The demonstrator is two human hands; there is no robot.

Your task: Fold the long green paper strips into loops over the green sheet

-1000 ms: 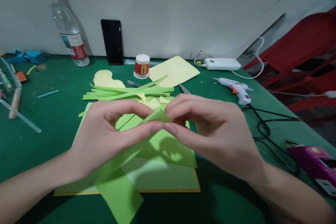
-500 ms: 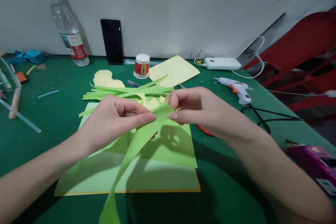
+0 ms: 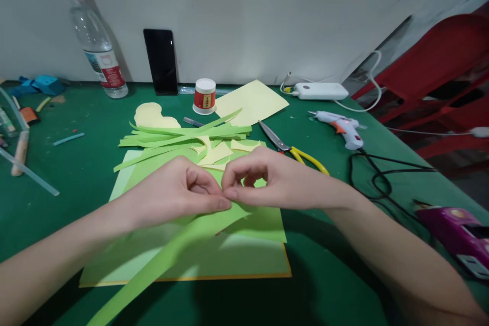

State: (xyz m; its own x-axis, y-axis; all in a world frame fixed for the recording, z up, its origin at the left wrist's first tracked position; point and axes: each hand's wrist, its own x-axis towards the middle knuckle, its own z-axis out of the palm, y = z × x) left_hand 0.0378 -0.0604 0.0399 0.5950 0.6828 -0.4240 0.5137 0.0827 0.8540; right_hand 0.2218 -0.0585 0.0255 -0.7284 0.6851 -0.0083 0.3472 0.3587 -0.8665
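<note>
Pinching the upper edge of a green paper strip, the left hand and right hand meet fingertip to fingertip over the pale green sheet, the strip's tail running past its near edge. Uneven pull from the 2 hands could crease or tear the paper (thin-looking stuff), and a wide sweep could knock the scissors near the right hand.
</note>
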